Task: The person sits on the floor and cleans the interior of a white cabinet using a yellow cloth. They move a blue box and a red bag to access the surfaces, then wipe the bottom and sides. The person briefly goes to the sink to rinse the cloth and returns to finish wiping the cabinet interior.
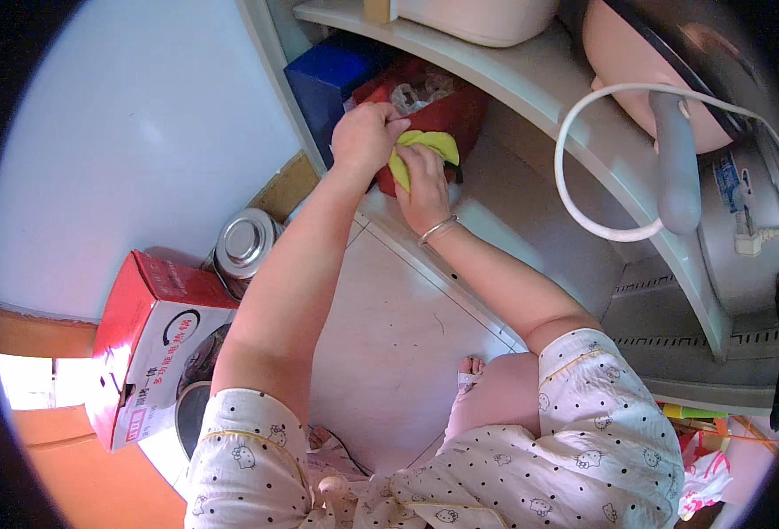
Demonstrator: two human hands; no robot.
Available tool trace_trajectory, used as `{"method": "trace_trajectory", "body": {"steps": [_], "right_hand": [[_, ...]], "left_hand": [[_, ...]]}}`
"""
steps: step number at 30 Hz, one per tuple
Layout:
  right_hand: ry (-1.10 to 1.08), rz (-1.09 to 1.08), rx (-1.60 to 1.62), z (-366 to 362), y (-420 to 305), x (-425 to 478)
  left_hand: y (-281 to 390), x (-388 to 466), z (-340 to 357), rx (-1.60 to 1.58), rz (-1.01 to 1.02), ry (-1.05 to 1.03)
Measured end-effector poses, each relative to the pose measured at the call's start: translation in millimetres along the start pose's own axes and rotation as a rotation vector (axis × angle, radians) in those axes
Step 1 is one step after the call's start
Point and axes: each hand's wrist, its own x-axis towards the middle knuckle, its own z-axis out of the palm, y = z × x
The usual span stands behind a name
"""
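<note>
My right hand [423, 188], with a metal bangle at its wrist, is closed around a yellow-green cloth [439, 143] in front of a red bag [452, 118] on the cabinet's bottom shelf. Just left of the cloth, my left hand [366, 135] has its thumb and fingers together at the bag's near edge; whether they pinch the bag is hard to tell. Crumpled clear plastic [410, 98] shows in the bag's top. A blue box [333, 76] stands beside the bag, at its left.
An upper shelf [515, 82] curves above the hands, with a grey-handled pan [677, 165] and a looped white cord [561, 152] over its edge. At left stand a red-and-white cardboard box [164, 330] and a metal-lidded container [247, 243].
</note>
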Motion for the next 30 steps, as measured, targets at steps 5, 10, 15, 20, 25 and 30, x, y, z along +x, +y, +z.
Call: {"method": "trace_trajectory", "body": {"steps": [5, 10, 15, 20, 25, 30], "right_hand": [[-0.330, -0.175, -0.231, 15, 63, -29], [-0.399, 0.189, -0.098, 33, 139, -71], [0.186, 0.714, 0.433, 5, 162, -19], [0.167, 0.304, 0.496, -13, 45, 63], [0.196, 0.387, 0.157, 26, 107, 95], [0.217, 0.664, 0.328, 11, 209, 150]], "left_hand": [[6, -4, 2, 0.061, -0.060, -0.003], [5, 2, 9, -0.006, 0.005, 0.042], [11, 7, 8, -0.036, -0.032, 0.038], [-8, -7, -4, -0.058, -0.161, -0.031], [-11, -3, -1, -0.044, -0.017, 0.030], [-11, -2, 5, -0.134, 0.071, 0.078]]}}
